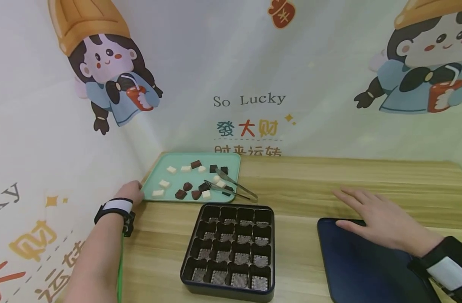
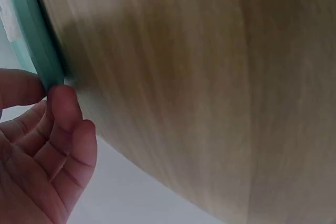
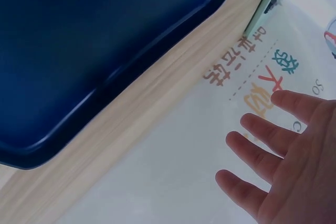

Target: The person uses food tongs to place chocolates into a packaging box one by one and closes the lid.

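Note:
My left hand (image 1: 132, 192) is at the near left corner of a mint-green tray (image 1: 223, 159), its thumb and fingers pinching the rim, as the left wrist view shows. White pieces (image 1: 158, 193), brown pieces (image 1: 180, 194) and nearly black pieces (image 1: 213, 168), like chocolates, lie scattered on that tray. Metal tongs (image 1: 237, 184) lie across its right edge. In front stands a dark box (image 1: 231, 293) with a black insert of several square compartments. My right hand (image 1: 386, 223), fingers spread, is above the far part of a dark blue tray or lid (image 3: 94, 40), holding nothing.
The wooden table (image 1: 295, 252) reaches back to a printed cloth backdrop (image 1: 310, 84), which also hangs along the left side. A thin green strip (image 1: 120, 269) shows beside the left forearm. Both wrists wear strapped devices.

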Demonstrator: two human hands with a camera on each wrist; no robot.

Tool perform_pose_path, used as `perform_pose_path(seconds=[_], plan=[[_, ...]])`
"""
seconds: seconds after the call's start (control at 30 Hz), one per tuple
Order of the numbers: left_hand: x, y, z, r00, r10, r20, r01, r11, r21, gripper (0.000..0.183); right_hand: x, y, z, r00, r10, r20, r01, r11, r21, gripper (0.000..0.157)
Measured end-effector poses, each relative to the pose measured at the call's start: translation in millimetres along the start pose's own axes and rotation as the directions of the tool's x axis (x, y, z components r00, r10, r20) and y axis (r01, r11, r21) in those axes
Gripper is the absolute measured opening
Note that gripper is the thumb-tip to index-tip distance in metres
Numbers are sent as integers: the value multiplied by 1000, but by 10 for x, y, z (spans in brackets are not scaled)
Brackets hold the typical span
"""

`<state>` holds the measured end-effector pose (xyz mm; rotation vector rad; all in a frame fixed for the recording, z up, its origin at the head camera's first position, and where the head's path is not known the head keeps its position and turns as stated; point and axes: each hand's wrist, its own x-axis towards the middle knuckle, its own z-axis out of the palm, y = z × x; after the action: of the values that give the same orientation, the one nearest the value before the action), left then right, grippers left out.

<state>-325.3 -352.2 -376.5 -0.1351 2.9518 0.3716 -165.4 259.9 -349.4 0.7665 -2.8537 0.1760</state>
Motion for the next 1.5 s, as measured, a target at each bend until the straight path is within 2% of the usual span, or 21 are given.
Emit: perform_pose_path(seconds=[0.1, 0.23, 0.33, 0.47, 0.6, 0.83, 1.0, 1.13, 1.27, 1.4, 1.5], plan=[[6, -35, 38, 999, 23, -39, -23, 1000, 1, 35, -67, -11, -3, 1000, 8, 2, -8, 1000, 11, 69], [25, -10, 113, 998, 36, -42, -39, 997, -73, 28, -114, -7, -3, 1000, 22, -6, -22, 1000, 13, 67], [43, 102, 172, 998, 61, -17, -62, 984, -165, 24, -126, 16, -6, 999, 40, -24, -39, 999, 9, 64], [51, 326, 234, 993, 119, 22, -110, 963, -248, 22, -72, 86, 12, 998, 52, -42, -52, 999, -1, 57], [28, 567, 285, 982, 176, 68, -146, 939, -310, 21, 129, 166, 58, 998, 67, 6, -67, 997, 48, 51], [-4, 938, 399, 952, 281, 121, -217, 900, -378, 22, 695, 189, 128, 996, 42, 73, -51, 990, 134, 41], [-27, 1195, 449, 936, 307, 170, -221, 892, -394, 21, 1116, 204, 218, 989, 3, 145, -31, 981, 191, 40], [-65, 1385, 459, 920, 338, 199, -239, 886, -398, 21, 1305, 256, 326, 976, 2, 216, -42, 982, 182, 39], [-101, 1533, 434, 905, 366, 218, -270, 889, -371, 21, 1308, 294, 392, 962, 32, 273, -71, 988, 135, 42], [-51, 1660, 408, 887, 400, 232, -321, 893, -315, 20, 1217, 359, 373, 953, 83, 291, -115, 989, 94, 47], [32, 1773, 416, 859, 437, 266, -362, 887, -288, 20, 1132, 435, 328, 949, 113, 296, -140, 988, 72, 49]])
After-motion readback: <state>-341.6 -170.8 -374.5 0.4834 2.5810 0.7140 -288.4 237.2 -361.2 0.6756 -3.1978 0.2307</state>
